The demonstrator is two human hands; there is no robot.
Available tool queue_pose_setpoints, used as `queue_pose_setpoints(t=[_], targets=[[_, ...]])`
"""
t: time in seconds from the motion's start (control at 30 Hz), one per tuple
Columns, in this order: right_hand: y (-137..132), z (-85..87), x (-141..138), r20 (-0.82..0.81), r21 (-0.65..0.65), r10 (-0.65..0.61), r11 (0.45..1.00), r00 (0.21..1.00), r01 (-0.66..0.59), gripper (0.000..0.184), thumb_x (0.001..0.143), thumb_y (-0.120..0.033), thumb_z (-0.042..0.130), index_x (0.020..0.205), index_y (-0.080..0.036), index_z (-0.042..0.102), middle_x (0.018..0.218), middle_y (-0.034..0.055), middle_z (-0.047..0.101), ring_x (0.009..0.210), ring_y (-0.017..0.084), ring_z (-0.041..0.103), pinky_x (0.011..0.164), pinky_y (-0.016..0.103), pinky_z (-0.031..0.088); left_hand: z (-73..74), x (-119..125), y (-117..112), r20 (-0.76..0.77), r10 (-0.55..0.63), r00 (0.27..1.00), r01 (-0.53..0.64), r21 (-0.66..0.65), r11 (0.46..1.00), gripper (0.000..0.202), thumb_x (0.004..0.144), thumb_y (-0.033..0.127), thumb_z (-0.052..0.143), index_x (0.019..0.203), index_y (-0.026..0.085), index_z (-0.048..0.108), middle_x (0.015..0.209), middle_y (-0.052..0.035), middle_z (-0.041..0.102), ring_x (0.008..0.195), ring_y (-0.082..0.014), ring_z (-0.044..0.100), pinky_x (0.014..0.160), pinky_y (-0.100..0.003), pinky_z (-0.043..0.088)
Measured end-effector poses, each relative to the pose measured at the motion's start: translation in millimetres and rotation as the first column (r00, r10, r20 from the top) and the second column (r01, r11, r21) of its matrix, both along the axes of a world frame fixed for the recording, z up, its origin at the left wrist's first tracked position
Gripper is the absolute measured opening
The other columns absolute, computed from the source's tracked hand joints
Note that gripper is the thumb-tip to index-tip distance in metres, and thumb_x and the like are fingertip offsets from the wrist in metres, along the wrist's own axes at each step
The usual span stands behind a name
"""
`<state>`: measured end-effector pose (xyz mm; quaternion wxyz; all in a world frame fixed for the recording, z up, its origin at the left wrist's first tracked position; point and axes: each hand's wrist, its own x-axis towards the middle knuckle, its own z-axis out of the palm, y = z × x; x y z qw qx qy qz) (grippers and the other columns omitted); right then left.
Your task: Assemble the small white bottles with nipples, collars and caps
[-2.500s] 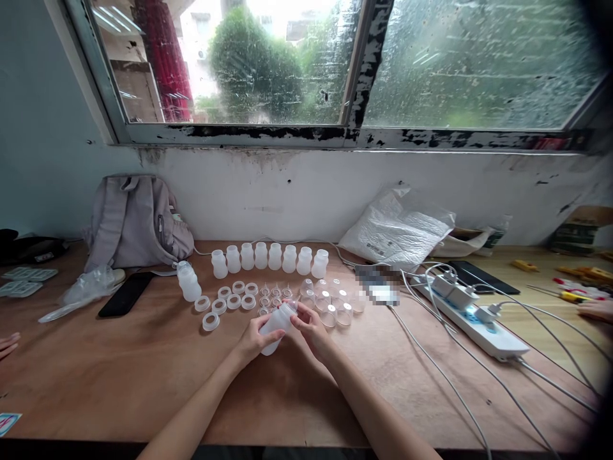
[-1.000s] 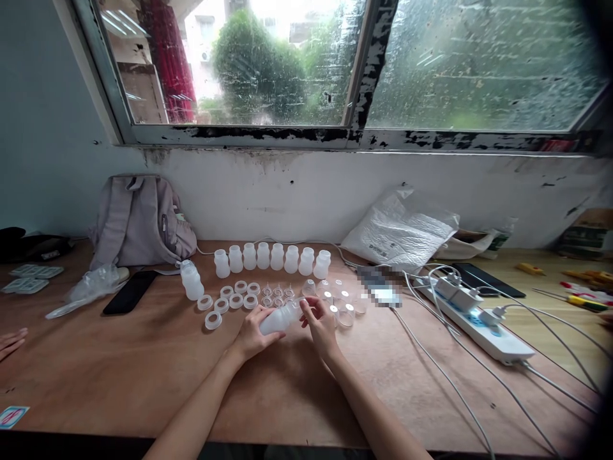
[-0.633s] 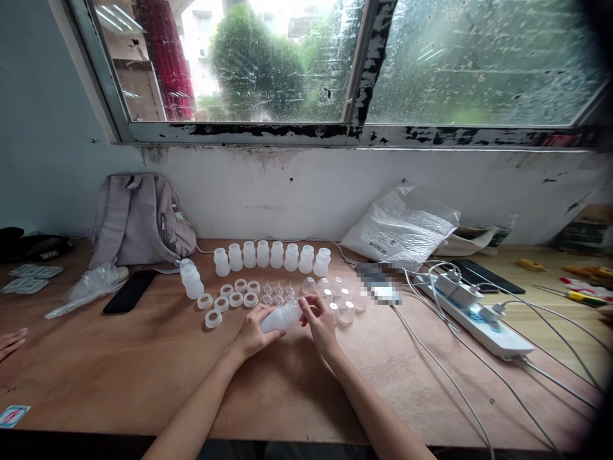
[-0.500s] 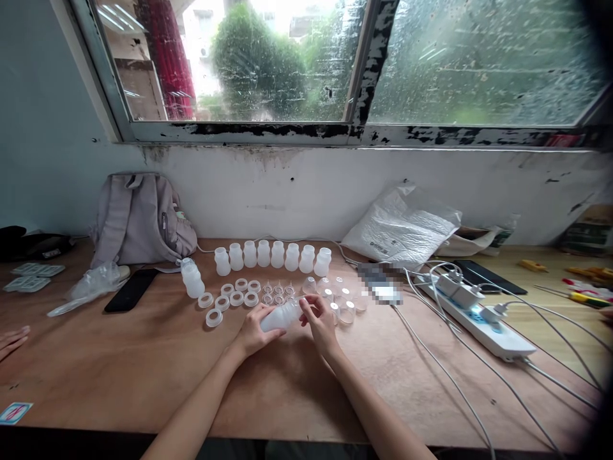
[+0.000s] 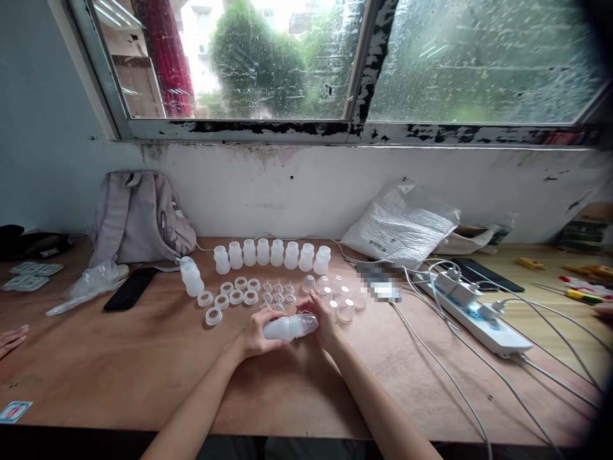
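Note:
A frosted baby bottle [image 5: 279, 329] with a clear domed cap [image 5: 305, 324] lies tilted sideways above the table. My left hand [image 5: 256, 332] is wrapped round its body. At the cap end, my right hand [image 5: 326, 322] curves round with its palm against the dome; its fingers are partly hidden behind. Just beyond are several clear nipples [image 5: 278, 298], with the nearest ones partly covered by my left hand. White collar rings [image 5: 236, 297] lie to the left of these, and loose clear domed caps [image 5: 345, 311] stand to the right.
Several open bottles [image 5: 263, 253] stand in a row at the back, with another bottle [image 5: 191, 278] apart at left. A phone [image 5: 130, 289], backpack [image 5: 143, 217] and plastic bag [image 5: 402, 223] lie around. At right are a power strip [image 5: 498, 335] and cables. Another person's hand [image 5: 12, 340] rests at far left.
The bottle has turned closer to level, its capped end swinging down and right. My right hand has gone from a fingertip pinch near the end to cupping the cap.

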<state>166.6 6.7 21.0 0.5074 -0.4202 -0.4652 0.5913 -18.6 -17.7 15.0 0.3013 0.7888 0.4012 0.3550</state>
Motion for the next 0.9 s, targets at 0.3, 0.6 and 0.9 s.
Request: queue_pose_setpoints(t=[0.3,0.6,0.9], targets=[[-5,11.2,0,-0.046,-0.186,0.263,0.946,0.964,-0.267,0.053,0.073,-0.061,0.040,0.062,-0.015,0.062,0.062,0.0045,0.061,0.048,0.012,0.051,0.044,0.022,0.037,-1.4,-2,3,-0.039,0.013,0.999,-0.013,0.014,1.000,0.049,0.053,0.039,0.072,0.098,0.023,0.059,0.091,-0.0032,0.059,0.083,-0.0189,0.056,0.078,-0.032,0.045],[-10,4.4,-8,-0.087,-0.197,0.280,0.936,0.956,-0.292,0.043,0.071,-0.056,0.047,0.060,-0.016,0.058,0.053,0.0003,0.055,0.045,0.011,0.046,0.043,0.022,0.034,-0.6,-4,1,-0.019,0.017,1.000,-0.017,-0.022,1.000,0.046,0.054,0.040,0.072,0.094,0.021,0.062,0.085,-0.0027,0.059,0.077,-0.0173,0.055,0.072,-0.029,0.045],[-6,-10.0,-13,-0.178,-0.173,0.269,0.938,0.947,-0.299,0.029,0.071,-0.041,0.056,0.059,-0.015,0.054,0.054,-0.0015,0.050,0.047,0.009,0.042,0.044,0.021,0.029,-8.9,-3,6,-0.001,-0.018,1.000,0.018,-0.015,1.000,0.048,0.054,0.040,0.073,0.095,0.018,0.060,0.089,-0.0038,0.061,0.079,-0.0175,0.056,0.071,-0.027,0.045]])
